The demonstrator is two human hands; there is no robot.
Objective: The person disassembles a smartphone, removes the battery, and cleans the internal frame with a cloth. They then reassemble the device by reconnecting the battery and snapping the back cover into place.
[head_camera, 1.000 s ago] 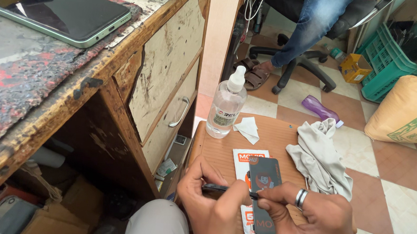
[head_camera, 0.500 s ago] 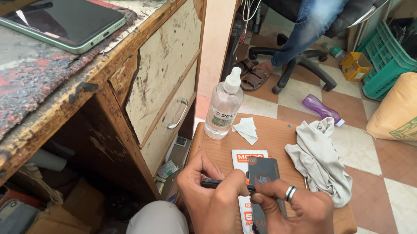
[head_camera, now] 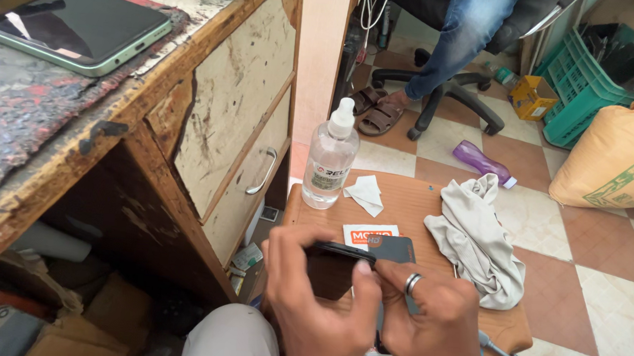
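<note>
Both hands work over the small table's (head_camera: 403,205) near edge — bottle (head_camera: 330,157) and cloth (head_camera: 478,235) well apart. Left hand (head_camera: 320,306) and right hand (head_camera: 425,324) fingers pinch a dark, flat phone (head_camera: 371,251).

- the left hand (head_camera: 317,303) is low in the view, back of the hand up, fingers curled forward and pinched closed, thumb tucked alongside.
- the right hand (head_camera: 433,324) sits just beside it, touching it, fingers bent, index finger stretched toward the left hand's fingertips.
- a ring (head_camera: 413,283) sits on one right finger.
- both wrists run off the bottom edge.
</note>
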